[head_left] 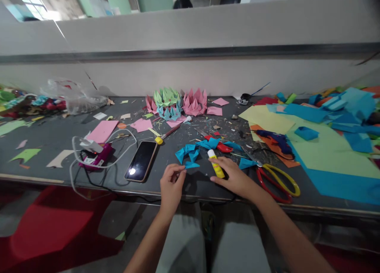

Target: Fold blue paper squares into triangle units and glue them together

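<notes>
- Glue stick (pixel 216 168), yellow with a white cap, sits near the front edge of the dark grey table (pixel 53 140), among paper scraps.
- Pale partition wall (pixel 190 31) rises behind the table.
- Left hand (pixel 171 186): fingertips pinched shut on a folded blue paper piece (pixel 191 165), just beside the stick.
- Right hand (pixel 236 180): fingers curled around the stick's lower end; scissors (pixel 276 180) lie alongside.

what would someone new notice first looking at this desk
Front and centre, the left hand pinches a blue folded paper piece while the right hand grips a yellow glue stick on the dark table. Behind them, by the wall, sits a cluster of pink, green and blue paper flowers. Large blue and green sheets cover the right side, with yellow-and-red scissors beside them.
</notes>
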Motion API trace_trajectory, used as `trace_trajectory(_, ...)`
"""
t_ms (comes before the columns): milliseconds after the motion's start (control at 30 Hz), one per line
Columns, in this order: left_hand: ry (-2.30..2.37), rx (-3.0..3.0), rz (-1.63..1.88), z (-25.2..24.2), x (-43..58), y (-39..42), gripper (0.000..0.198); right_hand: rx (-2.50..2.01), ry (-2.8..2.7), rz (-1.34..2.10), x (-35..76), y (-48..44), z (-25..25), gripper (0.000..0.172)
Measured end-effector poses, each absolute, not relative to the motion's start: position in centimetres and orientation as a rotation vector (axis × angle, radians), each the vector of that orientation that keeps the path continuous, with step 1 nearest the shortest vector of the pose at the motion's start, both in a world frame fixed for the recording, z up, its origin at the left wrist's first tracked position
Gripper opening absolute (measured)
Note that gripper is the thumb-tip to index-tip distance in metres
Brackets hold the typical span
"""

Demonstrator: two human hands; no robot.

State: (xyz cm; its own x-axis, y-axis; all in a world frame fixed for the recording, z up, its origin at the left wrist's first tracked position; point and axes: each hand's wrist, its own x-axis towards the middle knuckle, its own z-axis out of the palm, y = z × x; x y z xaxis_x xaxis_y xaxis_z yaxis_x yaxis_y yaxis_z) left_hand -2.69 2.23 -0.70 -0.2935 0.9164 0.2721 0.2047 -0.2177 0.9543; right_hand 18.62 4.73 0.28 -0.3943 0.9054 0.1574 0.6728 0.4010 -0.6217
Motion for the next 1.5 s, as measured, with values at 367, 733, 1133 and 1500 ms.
trace_trajectory(367,1.27,0.931,1.515,-1.0,-3.9,2.8,0.02,-1.426,-2.217,0.177,18.3,6.4,0.6,0.026)
trace_trajectory(733,1.225,0.797,1.518,-0.7,-3.6,2.6,0.031,-1.618,-2.241,0.094,13.2,12.7,1.9,0.012)
trace_trajectory(1133,1.162,0.775,1.544,-0.5,-3.6,2.9,0.032,-1.485,-2.253,0.371,12.8,12.9,1.1,0.016)
trace_trajectory(1500,1.193,0.913,1.479,-0.6,-4.0,2.5,0.019,-1.107,-1.911,0.617,12.6,11.6,2.8,0.013)
